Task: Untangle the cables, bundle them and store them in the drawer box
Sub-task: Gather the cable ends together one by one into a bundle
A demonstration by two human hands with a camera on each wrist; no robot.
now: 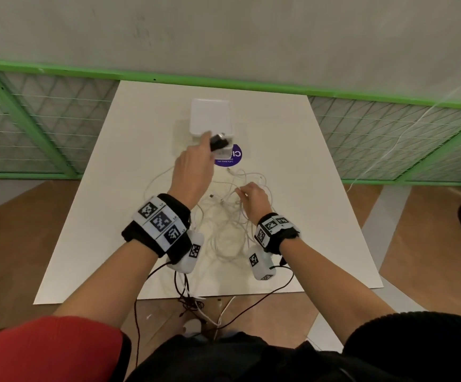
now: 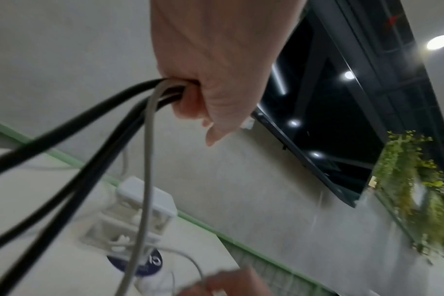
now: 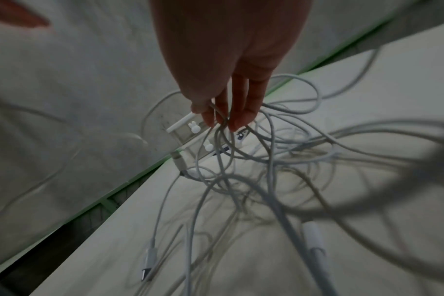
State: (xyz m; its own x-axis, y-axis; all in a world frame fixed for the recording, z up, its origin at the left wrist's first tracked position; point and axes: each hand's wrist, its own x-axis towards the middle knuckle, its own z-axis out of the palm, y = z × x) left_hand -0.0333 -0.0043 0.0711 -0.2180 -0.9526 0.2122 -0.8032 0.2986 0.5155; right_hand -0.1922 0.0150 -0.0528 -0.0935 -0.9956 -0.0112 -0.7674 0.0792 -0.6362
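left hand (image 1: 193,168): upper centre of head view, reaching toward the box; fingers curled round a black bundle (image 1: 218,141). Left wrist view shows the fist (image 2: 216,84) closed on black loops (image 2: 89,128) plus one grey-white strand (image 2: 148,160) hanging down from the grip.
right hand (image 1: 254,195): centre of head view, right of the left hand, low over the tangle; thumb and fingertips (image 3: 235,120) pinch a few white strands, fingers mostly straight and pointing down.
white cables (image 1: 229,224): loose tangled heap on the desk, centre of head view, between the two wrists; loops spread left toward the left hand and up toward the sticker. Right wrist view shows plug ends in the heap (image 3: 150,266), lower centre.
box (image 1: 211,117): white drawer box, upper centre of head view, at the far part of the desk; a drawer sticks out toward the person. Left wrist view, lower left: clear drawer fronts with small white knobs (image 2: 129,224). Contents: cannot tell, blurred.
black bundle place: held at the box front, over the pulled-out drawer; whether it touches the drawer cannot tell.
sticker (image 1: 234,158): round, purple, on the desk just in front of the box, partly covered by the drawer.
desk (image 1: 306,188): white, middle of head view; green-framed mesh fence (image 1: 44,119) behind it.
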